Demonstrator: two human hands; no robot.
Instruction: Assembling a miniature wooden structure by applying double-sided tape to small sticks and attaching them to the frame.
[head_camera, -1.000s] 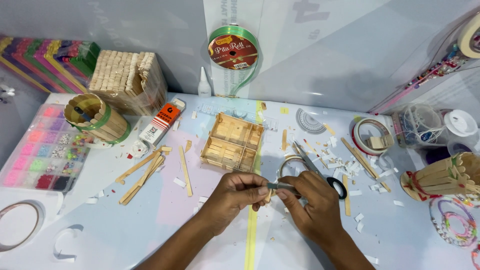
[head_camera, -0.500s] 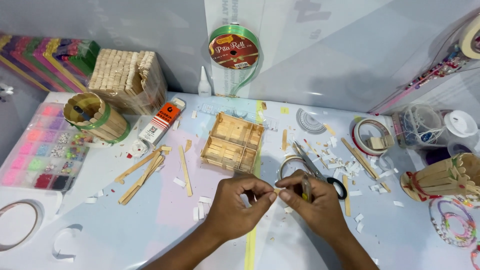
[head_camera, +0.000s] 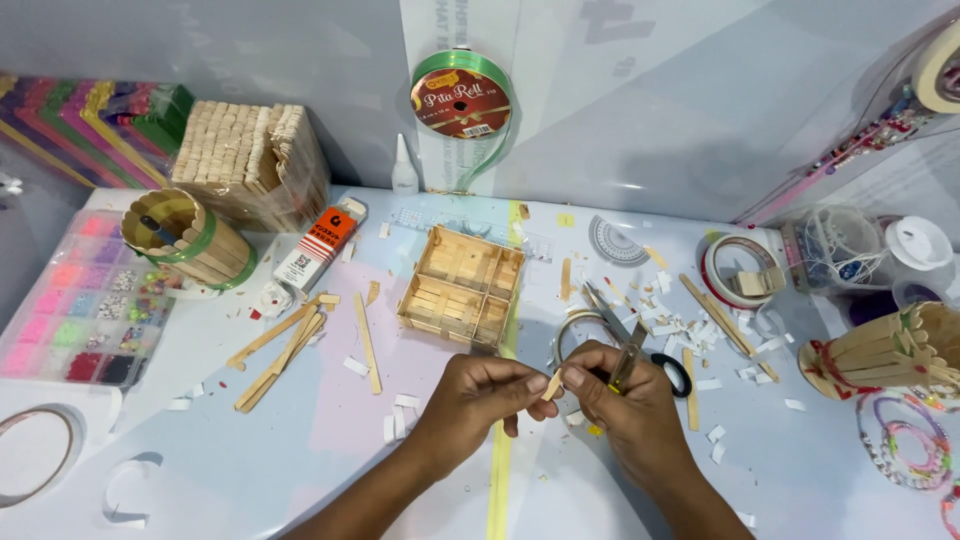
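Stick piece: 1 short, pale wooden craft-stick offcut (head_camera: 552, 385), held above the table between both hands, in front of the square wooden stick tray (head_camera: 461, 286).
Left hand (head_camera: 470, 400): fingertips pinch its near end.
Right hand (head_camera: 625, 405): thumb and forefinger nip the other end; black-handled metal scissors (head_camera: 630, 352) tucked in the same hand.
Handling: likely light, stiff, brittle; best gripped by the flat faces near the ends.
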